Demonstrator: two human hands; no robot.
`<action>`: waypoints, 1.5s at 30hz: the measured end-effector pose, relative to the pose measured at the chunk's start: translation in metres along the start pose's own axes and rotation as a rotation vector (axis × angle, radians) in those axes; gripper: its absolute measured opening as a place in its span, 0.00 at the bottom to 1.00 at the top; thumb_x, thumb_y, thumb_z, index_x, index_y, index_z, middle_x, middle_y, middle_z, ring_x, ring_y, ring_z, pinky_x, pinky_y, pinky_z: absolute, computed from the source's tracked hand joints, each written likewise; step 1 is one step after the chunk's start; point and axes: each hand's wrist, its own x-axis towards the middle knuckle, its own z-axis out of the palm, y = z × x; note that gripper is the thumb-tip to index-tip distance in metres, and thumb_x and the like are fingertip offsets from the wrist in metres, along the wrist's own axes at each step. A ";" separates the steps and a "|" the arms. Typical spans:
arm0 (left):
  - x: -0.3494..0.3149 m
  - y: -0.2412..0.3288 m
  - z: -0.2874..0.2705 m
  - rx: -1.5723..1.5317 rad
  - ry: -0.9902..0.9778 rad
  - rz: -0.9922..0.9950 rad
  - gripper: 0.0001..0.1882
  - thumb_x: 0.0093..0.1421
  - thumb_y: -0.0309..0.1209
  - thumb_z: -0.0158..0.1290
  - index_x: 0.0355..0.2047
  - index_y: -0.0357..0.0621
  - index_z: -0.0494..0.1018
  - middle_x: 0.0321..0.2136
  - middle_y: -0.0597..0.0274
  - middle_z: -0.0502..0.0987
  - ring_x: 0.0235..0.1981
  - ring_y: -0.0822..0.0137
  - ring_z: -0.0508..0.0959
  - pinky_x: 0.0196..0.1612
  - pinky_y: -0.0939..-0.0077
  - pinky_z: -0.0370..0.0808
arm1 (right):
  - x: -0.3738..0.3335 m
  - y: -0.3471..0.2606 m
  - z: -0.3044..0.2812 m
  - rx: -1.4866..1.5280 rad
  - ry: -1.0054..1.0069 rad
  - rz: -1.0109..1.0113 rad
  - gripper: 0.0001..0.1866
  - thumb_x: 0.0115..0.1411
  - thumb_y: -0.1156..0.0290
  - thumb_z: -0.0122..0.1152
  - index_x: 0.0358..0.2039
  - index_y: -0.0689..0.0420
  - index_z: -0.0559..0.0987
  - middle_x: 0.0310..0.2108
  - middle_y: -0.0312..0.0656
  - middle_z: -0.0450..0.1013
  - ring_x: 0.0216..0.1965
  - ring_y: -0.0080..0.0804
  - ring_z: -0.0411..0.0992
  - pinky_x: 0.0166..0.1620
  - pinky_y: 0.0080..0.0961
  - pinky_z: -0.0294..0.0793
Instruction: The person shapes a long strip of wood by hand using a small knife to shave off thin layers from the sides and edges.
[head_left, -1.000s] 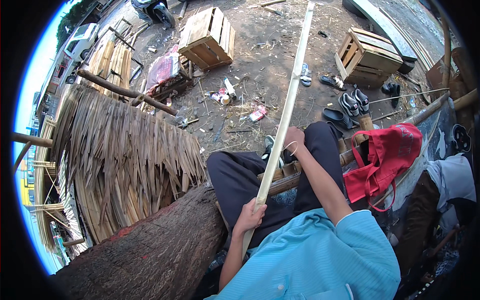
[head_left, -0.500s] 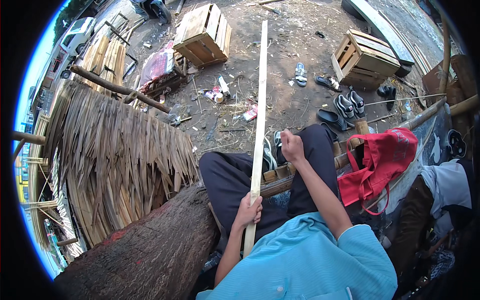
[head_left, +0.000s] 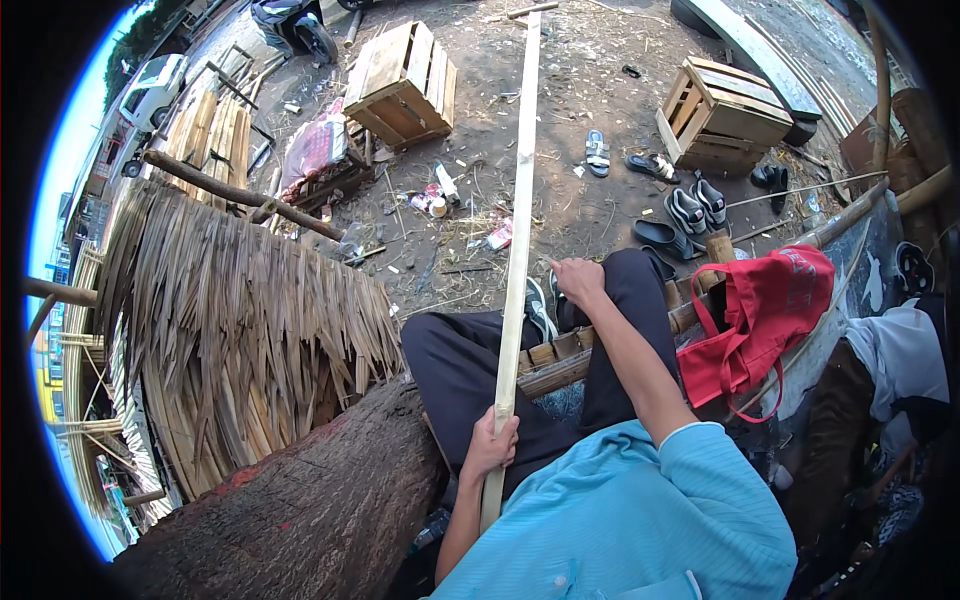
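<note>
A long, pale bamboo strip (head_left: 522,215) runs from beside my waist, between my knees and far out over the ground. My left hand (head_left: 490,443) is wrapped round its near part, just below a joint mark. Over my right knee, my right hand (head_left: 580,283) is closed, just right of the strip and apart from it. Something thin and pointed sticks out from its left side; I cannot make out what it is. My legs (head_left: 450,365) are bent in dark trousers on either side of the strip.
A thick log (head_left: 300,490) and dry-leaf thatch (head_left: 250,290) lie at my left. A red bag (head_left: 760,320) hangs at my right beside a bamboo rail (head_left: 560,372). Ahead are two wooden crates (head_left: 400,85), (head_left: 725,115), loose shoes (head_left: 690,210) and litter (head_left: 435,200).
The strip's far end reaches farther out. My right hand has turned, and a thin point now shows at its left side. My left hand sits slightly lower in view, still round the strip.
</note>
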 end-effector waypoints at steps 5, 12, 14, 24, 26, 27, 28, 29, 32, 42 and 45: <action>0.010 -0.006 0.005 -0.075 -0.068 0.103 0.10 0.63 0.30 0.48 0.43 0.43 0.64 0.13 0.73 0.60 0.08 0.82 0.58 0.09 0.85 0.57 | -0.020 -0.019 -0.019 0.228 -0.011 0.118 0.29 0.64 0.49 0.35 0.29 0.60 0.77 0.29 0.59 0.75 0.36 0.57 0.74 0.40 0.50 0.71; 0.020 0.000 0.005 -0.017 -0.008 0.003 0.08 0.64 0.32 0.46 0.40 0.44 0.61 0.15 0.70 0.60 0.08 0.80 0.59 0.09 0.83 0.57 | -0.035 -0.011 -0.024 0.621 0.271 0.064 0.24 0.65 0.52 0.38 0.27 0.57 0.75 0.23 0.57 0.72 0.30 0.58 0.72 0.34 0.49 0.70; 0.025 -0.001 0.005 -0.018 0.006 -0.008 0.07 0.64 0.32 0.46 0.39 0.45 0.61 0.15 0.70 0.60 0.08 0.80 0.59 0.09 0.83 0.57 | -0.055 -0.020 -0.029 0.465 0.161 -0.224 0.21 0.64 0.53 0.42 0.26 0.56 0.73 0.19 0.52 0.71 0.26 0.54 0.72 0.29 0.46 0.69; 0.024 0.000 0.008 0.104 0.039 0.033 0.07 0.64 0.31 0.45 0.37 0.44 0.61 0.15 0.69 0.61 0.08 0.80 0.61 0.08 0.82 0.58 | -0.065 -0.023 -0.015 0.080 -0.038 -0.668 0.24 0.62 0.48 0.42 0.22 0.55 0.71 0.13 0.47 0.70 0.17 0.46 0.71 0.20 0.40 0.67; 0.022 -0.001 0.007 0.112 0.050 0.037 0.07 0.64 0.30 0.46 0.36 0.42 0.62 0.15 0.69 0.62 0.08 0.80 0.62 0.08 0.82 0.59 | -0.055 -0.015 -0.017 0.031 0.045 -0.539 0.24 0.62 0.47 0.40 0.23 0.54 0.72 0.13 0.47 0.70 0.17 0.46 0.72 0.20 0.40 0.68; 0.022 -0.001 0.007 0.119 0.064 0.044 0.07 0.63 0.30 0.47 0.36 0.40 0.62 0.14 0.69 0.63 0.08 0.80 0.63 0.08 0.81 0.59 | -0.052 -0.016 -0.016 0.012 0.019 -0.546 0.25 0.62 0.47 0.40 0.23 0.55 0.73 0.14 0.48 0.71 0.18 0.46 0.73 0.21 0.41 0.68; 0.022 -0.002 0.006 0.121 0.065 0.043 0.07 0.63 0.30 0.47 0.36 0.40 0.62 0.14 0.69 0.63 0.08 0.80 0.63 0.08 0.81 0.59 | -0.051 -0.018 -0.014 0.015 0.019 -0.546 0.25 0.62 0.47 0.40 0.23 0.55 0.73 0.14 0.48 0.71 0.18 0.46 0.73 0.21 0.41 0.68; 0.022 -0.002 0.004 0.112 0.079 0.036 0.07 0.63 0.30 0.47 0.35 0.40 0.62 0.14 0.69 0.63 0.08 0.80 0.63 0.08 0.81 0.59 | -0.051 -0.022 -0.012 0.017 0.036 -0.528 0.26 0.62 0.47 0.39 0.21 0.55 0.72 0.14 0.48 0.71 0.18 0.48 0.72 0.21 0.43 0.68; 0.007 0.001 0.009 0.115 0.075 0.034 0.08 0.63 0.30 0.47 0.35 0.39 0.63 0.14 0.70 0.63 0.08 0.80 0.63 0.08 0.81 0.60 | -0.028 -0.009 -0.010 0.122 0.146 -0.038 0.26 0.63 0.49 0.39 0.27 0.58 0.75 0.18 0.52 0.73 0.24 0.52 0.74 0.29 0.45 0.74; 0.012 -0.013 0.009 0.115 0.000 0.173 0.11 0.63 0.31 0.48 0.45 0.41 0.64 0.15 0.72 0.62 0.09 0.83 0.60 0.09 0.84 0.58 | -0.035 -0.018 -0.021 0.195 0.039 0.116 0.28 0.65 0.50 0.34 0.31 0.61 0.76 0.27 0.58 0.74 0.34 0.57 0.74 0.38 0.49 0.71; 0.009 -0.006 0.009 0.000 0.011 0.051 0.08 0.63 0.32 0.47 0.37 0.42 0.64 0.14 0.71 0.62 0.08 0.81 0.60 0.09 0.82 0.59 | -0.038 -0.010 -0.017 0.537 0.276 0.111 0.25 0.65 0.52 0.36 0.28 0.60 0.73 0.24 0.59 0.71 0.31 0.61 0.71 0.34 0.50 0.68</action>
